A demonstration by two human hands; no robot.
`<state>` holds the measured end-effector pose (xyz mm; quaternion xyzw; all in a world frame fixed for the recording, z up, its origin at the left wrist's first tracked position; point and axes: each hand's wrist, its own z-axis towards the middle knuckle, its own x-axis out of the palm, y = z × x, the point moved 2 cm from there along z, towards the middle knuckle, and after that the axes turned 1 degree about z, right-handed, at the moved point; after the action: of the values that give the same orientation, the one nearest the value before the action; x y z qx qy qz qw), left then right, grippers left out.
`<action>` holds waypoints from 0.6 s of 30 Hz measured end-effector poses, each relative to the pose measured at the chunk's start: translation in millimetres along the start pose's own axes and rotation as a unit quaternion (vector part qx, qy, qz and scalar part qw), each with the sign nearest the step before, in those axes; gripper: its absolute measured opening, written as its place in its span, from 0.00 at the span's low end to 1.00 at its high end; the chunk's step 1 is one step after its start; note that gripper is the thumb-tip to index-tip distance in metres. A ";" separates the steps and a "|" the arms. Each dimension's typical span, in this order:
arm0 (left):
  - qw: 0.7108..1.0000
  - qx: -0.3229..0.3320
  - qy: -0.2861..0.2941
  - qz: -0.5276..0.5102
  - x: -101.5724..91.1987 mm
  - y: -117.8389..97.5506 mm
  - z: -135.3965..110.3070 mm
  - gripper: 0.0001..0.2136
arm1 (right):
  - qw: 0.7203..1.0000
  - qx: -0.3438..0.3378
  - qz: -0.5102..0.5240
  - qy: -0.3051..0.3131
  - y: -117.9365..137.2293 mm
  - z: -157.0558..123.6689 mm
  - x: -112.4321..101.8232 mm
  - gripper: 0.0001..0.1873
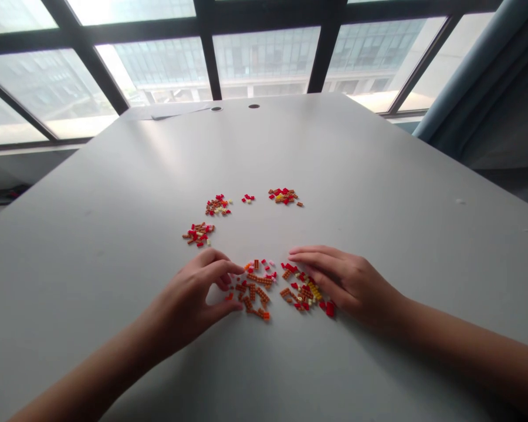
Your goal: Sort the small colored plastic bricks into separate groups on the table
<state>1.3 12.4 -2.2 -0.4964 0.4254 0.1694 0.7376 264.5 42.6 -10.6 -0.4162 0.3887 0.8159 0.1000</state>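
Note:
My left hand [198, 287] curves around the left side of a pile of small toy bricks [253, 293], mostly brown with some orange, red and pink. Its thumb and fingers are apart, and I see nothing held between them. Along the right edge of a second brick pile [301, 293], in red, brown, yellow and cream, rests my right hand [347, 278]. Its fingers are stretched out and partly cover that pile; the underside of the hand is hidden. A larger red brick [330, 309] lies just below the right palm.
Farther off on the white table [378, 205] are more brick piles: one at the left [199, 234], one behind it [217, 205], a few red pieces [248, 199], and one at the right [284, 196]. A paper sheet [176, 112] lies by the window; a curtain [479, 82] hangs right.

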 end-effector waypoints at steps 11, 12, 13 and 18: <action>0.990 0.049 -0.114 0.063 6.8 -4.2 -3.2 0.11 | 0.999 -0.050 -0.002 0.016 -9.8 7.4 2.2 0.14; 0.989 0.058 -0.113 0.079 7.9 -2.0 -3.5 0.12 | 0.999 -0.045 0.006 0.011 -11.2 6.7 3.3 0.14; 0.987 0.070 -0.108 0.095 9.4 0.0 -3.6 0.14 | 0.999 -0.040 0.014 0.004 -12.5 5.8 4.7 0.14; 0.979 0.126 -0.071 0.141 19.3 6.9 -3.8 0.23 | 0.998 -0.044 0.034 -0.019 -16.2 2.0 10.7 0.13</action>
<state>6.2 8.9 -22.1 -0.3211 0.4554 0.2512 0.7915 264.4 53.3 -26.9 -0.3911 0.3643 0.8430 0.0610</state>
